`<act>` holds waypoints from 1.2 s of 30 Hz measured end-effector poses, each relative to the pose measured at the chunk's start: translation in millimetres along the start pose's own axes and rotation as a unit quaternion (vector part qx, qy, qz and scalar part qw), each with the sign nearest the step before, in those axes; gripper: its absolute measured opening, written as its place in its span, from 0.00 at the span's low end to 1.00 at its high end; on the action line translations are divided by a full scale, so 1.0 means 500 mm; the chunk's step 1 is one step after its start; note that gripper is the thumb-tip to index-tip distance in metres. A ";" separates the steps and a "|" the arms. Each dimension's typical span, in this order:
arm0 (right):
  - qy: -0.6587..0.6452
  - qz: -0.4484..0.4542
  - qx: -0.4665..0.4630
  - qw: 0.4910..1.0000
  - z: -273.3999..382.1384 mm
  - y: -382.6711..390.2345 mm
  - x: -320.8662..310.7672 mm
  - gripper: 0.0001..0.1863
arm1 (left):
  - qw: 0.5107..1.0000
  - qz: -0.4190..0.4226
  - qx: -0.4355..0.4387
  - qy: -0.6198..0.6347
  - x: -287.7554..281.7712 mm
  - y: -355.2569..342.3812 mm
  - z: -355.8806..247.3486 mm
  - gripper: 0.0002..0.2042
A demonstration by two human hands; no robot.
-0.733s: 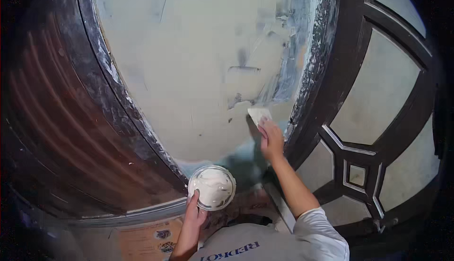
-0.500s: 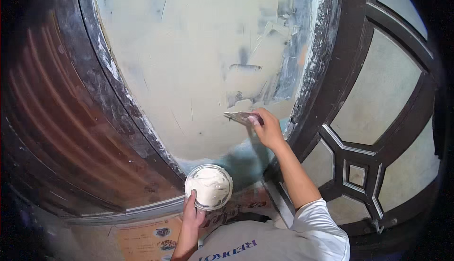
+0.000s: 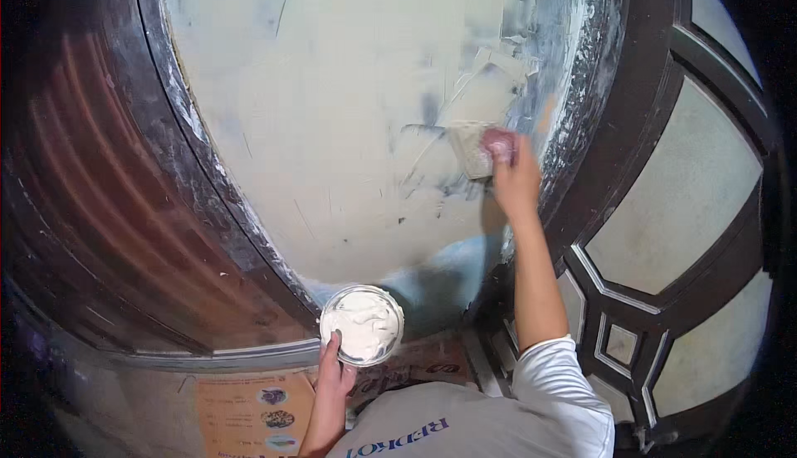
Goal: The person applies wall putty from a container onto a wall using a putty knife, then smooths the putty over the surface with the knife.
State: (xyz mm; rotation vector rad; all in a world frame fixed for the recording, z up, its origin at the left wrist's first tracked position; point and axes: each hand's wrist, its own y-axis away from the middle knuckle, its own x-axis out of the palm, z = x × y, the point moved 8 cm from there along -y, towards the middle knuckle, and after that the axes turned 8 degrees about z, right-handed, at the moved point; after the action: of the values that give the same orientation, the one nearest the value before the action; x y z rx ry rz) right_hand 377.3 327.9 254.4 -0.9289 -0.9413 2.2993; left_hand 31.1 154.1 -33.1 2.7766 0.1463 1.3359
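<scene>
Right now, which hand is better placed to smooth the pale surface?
Likely the right hand: it holds the scraper at the pale surface, while the left hand holds the bowl lower.

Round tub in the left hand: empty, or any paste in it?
Not empty. In the round tub held by the left hand, white paste covers most of the inside; how deep, I cannot tell.
</scene>
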 end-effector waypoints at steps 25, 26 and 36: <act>-0.146 -0.073 0.034 0.986 -0.101 0.052 0.027 0.21 | 1.000 -0.016 0.008 -0.014 0.055 -0.025 0.028 0.25; -0.241 0.045 0.080 0.966 -0.084 0.091 0.079 0.21 | 1.000 -0.018 0.008 -0.015 0.053 -0.025 0.028 0.25; -0.068 0.002 0.087 0.994 -0.134 0.088 0.060 0.19 | 0.999 -0.037 -0.012 -0.037 0.048 -0.024 0.032 0.25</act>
State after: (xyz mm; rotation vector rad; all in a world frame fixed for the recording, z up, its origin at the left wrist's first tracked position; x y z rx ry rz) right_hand 399.5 346.8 173.8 -0.7105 -0.7774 2.4272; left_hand 57.6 168.5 -25.6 2.7667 0.2242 1.2073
